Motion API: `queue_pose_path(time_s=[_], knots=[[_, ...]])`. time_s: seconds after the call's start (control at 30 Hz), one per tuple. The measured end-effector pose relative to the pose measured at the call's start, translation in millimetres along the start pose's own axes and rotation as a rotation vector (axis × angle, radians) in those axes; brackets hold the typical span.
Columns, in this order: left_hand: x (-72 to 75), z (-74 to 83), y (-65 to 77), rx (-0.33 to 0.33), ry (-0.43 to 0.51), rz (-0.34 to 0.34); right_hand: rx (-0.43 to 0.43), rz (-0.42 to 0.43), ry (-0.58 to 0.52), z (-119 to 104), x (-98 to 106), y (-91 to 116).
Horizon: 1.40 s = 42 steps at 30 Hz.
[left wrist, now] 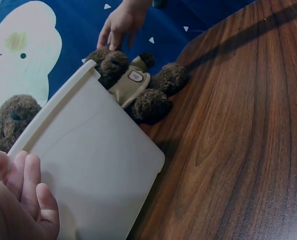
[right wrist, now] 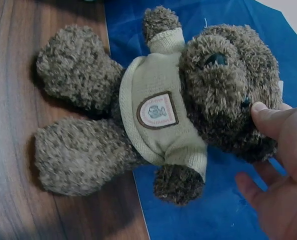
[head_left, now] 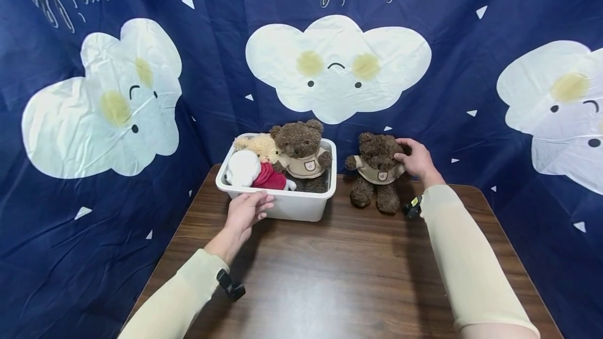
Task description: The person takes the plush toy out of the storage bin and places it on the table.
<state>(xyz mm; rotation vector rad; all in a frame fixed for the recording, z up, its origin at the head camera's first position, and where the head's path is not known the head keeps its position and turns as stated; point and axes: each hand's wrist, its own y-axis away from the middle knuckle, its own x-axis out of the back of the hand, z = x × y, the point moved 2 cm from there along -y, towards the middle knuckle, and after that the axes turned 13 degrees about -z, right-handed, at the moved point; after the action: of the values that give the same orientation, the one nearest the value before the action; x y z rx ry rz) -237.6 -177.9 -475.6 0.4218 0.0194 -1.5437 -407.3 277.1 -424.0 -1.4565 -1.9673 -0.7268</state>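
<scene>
My left hand [head_left: 245, 211] grips the front rim of a white plastic bin [head_left: 294, 205], fingers against its outer wall. Inside the bin sit a brown teddy bear [head_left: 299, 143] in a beige sweater, a cream plush toy [head_left: 264, 146] and a white plush [head_left: 244, 168] in red clothing. To the right of the bin, a second brown teddy bear [head_left: 378, 158] in a beige sweater with a badge sits upright at the table's back edge. My right hand [head_left: 416, 158] holds this bear by the side of its head; in the right wrist view the thumb [right wrist: 268, 117] presses beside its eye.
Both bin and bear stand at the back of a brown wooden table [head_left: 325, 271]. Behind and on both sides hangs a dark blue curtain [head_left: 216, 67] with white clouds. A black strap device [head_left: 231, 285] is on the left wrist, another [head_left: 412, 207] on the right.
</scene>
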Motion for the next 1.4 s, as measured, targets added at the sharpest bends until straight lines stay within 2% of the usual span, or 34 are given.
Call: queue_pose_path(time_s=[0.17,0.37,0.63,0.87,1.1,1.4], knots=[[-0.9,-0.8,0.3,-0.002,-0.003,0.001,-0.01,-0.011,-0.022,2.4,3.1,0.2],[-0.8,-0.5,0.0,-0.003,0.003,0.009,0.017,0.009,-0.006,0.7,7.9,0.1],[0.0,-1.3,-1.1,-0.002,-0.003,0.011,0.029,0.019,-0.015,-20.4,23.3,6.1],[0.6,-1.8,-1.4,-0.003,-0.006,0.007,0.09,0.005,-0.025,-44.7,27.4,2.4],[0.8,-0.8,-1.3,0.0,-0.003,0.004,0.17,-0.024,-0.065,-77.5,12.3,-12.1],[0.9,0.4,-2.4,0.015,-0.005,0.002,0.28,-0.123,-0.137,-126.9,-28.3,-33.6]])
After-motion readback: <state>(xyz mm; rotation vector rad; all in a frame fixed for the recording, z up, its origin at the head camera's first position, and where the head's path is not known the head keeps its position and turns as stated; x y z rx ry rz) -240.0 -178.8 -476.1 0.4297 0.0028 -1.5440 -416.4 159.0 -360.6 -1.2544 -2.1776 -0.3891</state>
